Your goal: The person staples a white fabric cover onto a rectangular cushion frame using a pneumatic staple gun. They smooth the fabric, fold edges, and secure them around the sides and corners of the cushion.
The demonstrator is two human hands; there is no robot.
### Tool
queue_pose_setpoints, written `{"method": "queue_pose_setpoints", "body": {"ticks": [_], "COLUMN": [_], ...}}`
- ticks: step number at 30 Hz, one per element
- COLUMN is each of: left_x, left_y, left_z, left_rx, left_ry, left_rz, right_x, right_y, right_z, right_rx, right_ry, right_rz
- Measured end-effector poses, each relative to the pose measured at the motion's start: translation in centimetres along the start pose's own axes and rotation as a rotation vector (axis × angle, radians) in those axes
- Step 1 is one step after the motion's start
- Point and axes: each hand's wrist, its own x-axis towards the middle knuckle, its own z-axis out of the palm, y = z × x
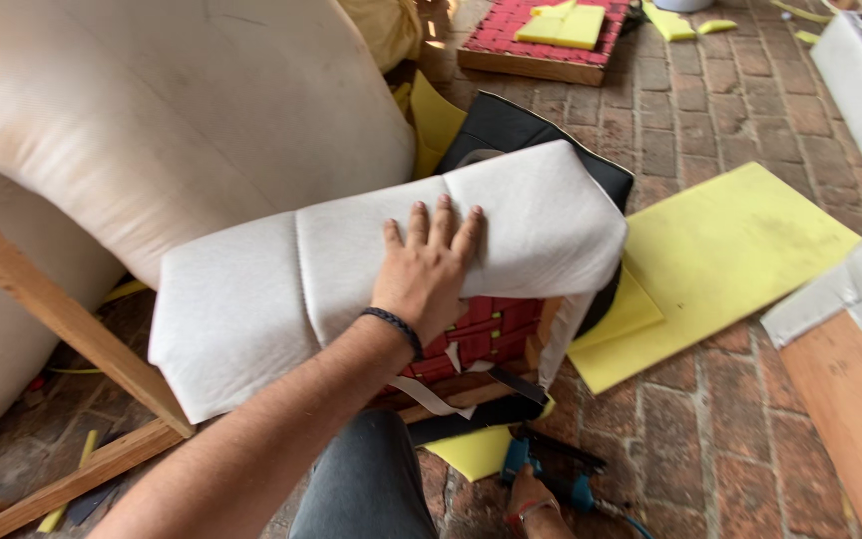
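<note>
Left hand (426,274): grip open, flat, fingers spread, pressing the white padded cushion (351,269).
Cushion: atop the red-webbed frame (486,329).
Right hand (531,499): low by the knee, touching a blue staple gun (551,474); grip unclear.
Floor (710,429): brick.

The left hand (429,269) lies flat on the white quilted padded cushion (351,274), which sits on the red-webbed wooden seat frame (481,334). Behind and left of the cushion rises the large cream upholstered chair back (172,110); a bare wooden frame rail (62,319) runs below it at the left. A black leather sheet (511,125) lies behind the cushion. Right of the frame, a flat yellow foam sheet (730,250) lies on the brick floor (730,439). The right hand (531,496) is low, near the frame's front, touching a blue handheld power tool (551,474).
</note>
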Motion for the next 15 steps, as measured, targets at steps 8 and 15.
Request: {"method": "queue_pose_setpoints", "body": {"ticks": [8, 15], "left_x": [-0.7, -0.9], "left_y": [-0.4, -0.2], "left_z": [1.1, 2.1], "left_rx": [0.010, 0.012], "left_ry": [0.014, 0.022], "left_rz": [0.003, 0.019], "right_x": [-1.2, 0.5], "right_y": [-0.3, 0.5], "right_z": [0.1, -0.8], "right_rx": [-0.249, 0.218], "right_ry": [0.504, 0.287], "right_rz": [-0.036, -0.141]}}
